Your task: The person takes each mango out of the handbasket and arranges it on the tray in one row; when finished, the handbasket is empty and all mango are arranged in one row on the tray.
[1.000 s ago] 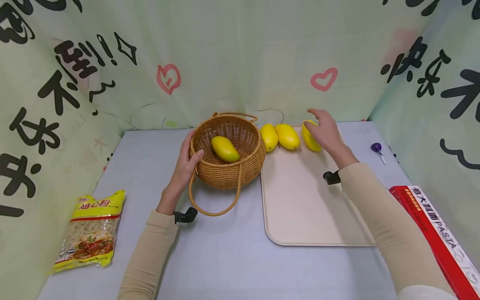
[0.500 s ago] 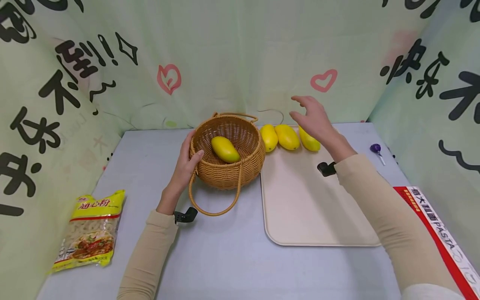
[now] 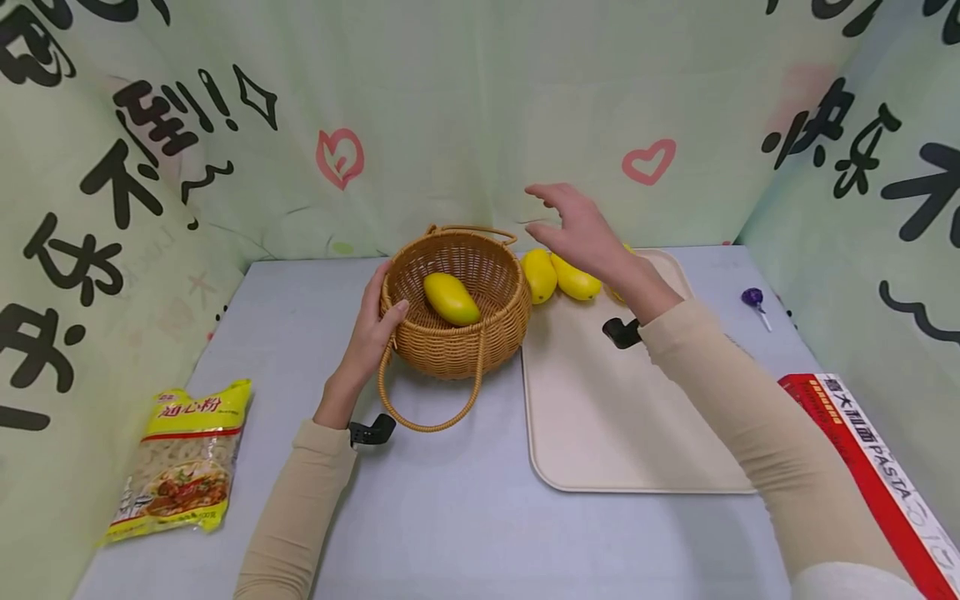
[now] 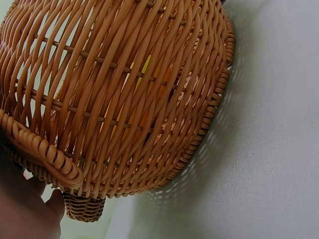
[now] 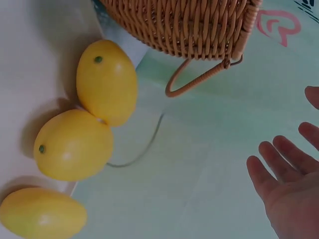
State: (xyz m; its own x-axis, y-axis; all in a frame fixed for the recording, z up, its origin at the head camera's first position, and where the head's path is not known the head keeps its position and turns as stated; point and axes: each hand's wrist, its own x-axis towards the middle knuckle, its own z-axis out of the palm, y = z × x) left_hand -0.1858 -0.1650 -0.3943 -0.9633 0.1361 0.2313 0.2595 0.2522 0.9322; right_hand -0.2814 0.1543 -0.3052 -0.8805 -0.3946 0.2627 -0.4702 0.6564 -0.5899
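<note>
My left hand (image 3: 370, 329) grips the left side of a round wicker basket (image 3: 457, 357), thumb over the rim. The basket tips toward me, one handle hanging at the front and the other at the back. Inside it lies a yellow mango (image 3: 452, 298). My right hand (image 3: 581, 233), holding nothing, is raised over the back of the tray, right of the basket, fingers spread and thumb apart. Below it, a row of mangoes lies along the tray's back edge: one beside the basket (image 5: 107, 82), a middle one (image 5: 74, 145), and a third (image 5: 42, 213) mostly hidden by my wrist in the head view.
A beige tray (image 3: 622, 425) lies right of the basket. A yellow bag of pasta (image 3: 183, 462) is at the left, a red pasta box (image 3: 862, 475) at the right edge. A purple lollipop (image 3: 752, 297) lies at the back right. Cloth walls (image 3: 480, 125) enclose the table.
My right hand has risen from the rightmost mango and moved left toward the basket, with nothing in it. That mango has shifted slightly left. The left hand and basket have stayed put.
</note>
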